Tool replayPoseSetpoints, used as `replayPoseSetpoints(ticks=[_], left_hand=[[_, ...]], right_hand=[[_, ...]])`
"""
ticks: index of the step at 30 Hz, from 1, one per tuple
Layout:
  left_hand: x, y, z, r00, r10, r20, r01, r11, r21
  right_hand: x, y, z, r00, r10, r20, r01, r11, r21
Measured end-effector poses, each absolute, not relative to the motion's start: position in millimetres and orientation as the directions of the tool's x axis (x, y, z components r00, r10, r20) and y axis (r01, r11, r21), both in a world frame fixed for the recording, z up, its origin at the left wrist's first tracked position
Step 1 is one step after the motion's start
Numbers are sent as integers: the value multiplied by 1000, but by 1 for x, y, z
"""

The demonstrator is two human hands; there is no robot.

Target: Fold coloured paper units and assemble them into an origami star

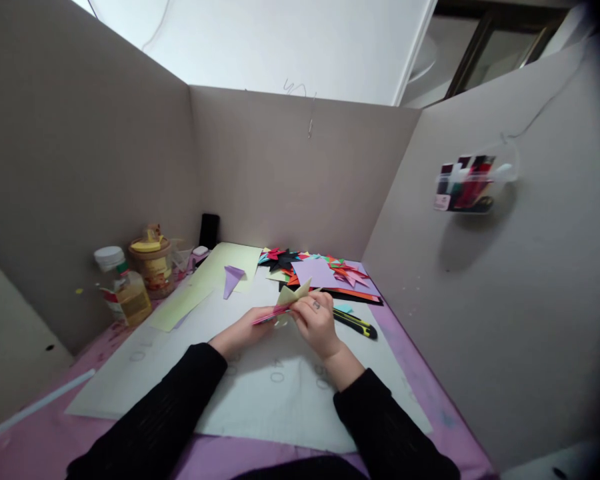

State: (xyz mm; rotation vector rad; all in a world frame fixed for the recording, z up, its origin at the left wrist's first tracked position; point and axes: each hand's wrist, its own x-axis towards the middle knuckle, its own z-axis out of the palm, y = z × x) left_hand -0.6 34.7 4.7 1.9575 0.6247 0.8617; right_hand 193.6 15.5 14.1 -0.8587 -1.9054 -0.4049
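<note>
Near the middle of the mat, my left hand and my right hand meet around a pale yellow folded paper piece with pointed tips. Between the left fingers and the yellow piece runs a thin pink strip-like item, possibly scissors or paper; its exact form is unclear. The right hand pinches the yellow piece from the right, a ring showing on one finger. Just right of that hand lies a black and yellow cutter. A folded purple paper rests farther back on the left.
Colourful folded stars and a lilac sheet lie at the back. Pale yellow sheets cover the mat's left. A bottle, a tub and a black phone stand left. Grey panels enclose the table.
</note>
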Motion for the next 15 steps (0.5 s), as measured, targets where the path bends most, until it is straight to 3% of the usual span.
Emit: replayPoseSetpoints(ticks=[9,15], left_hand=[[-1,34,6,622,719,311,108,-472,875],[-2,33,4,616,746,255,105,-399,911]], right_hand=[[200,19,10,-242,400,884,717,687,-114],[196,17,10,-177,438,881,791,596,-137]])
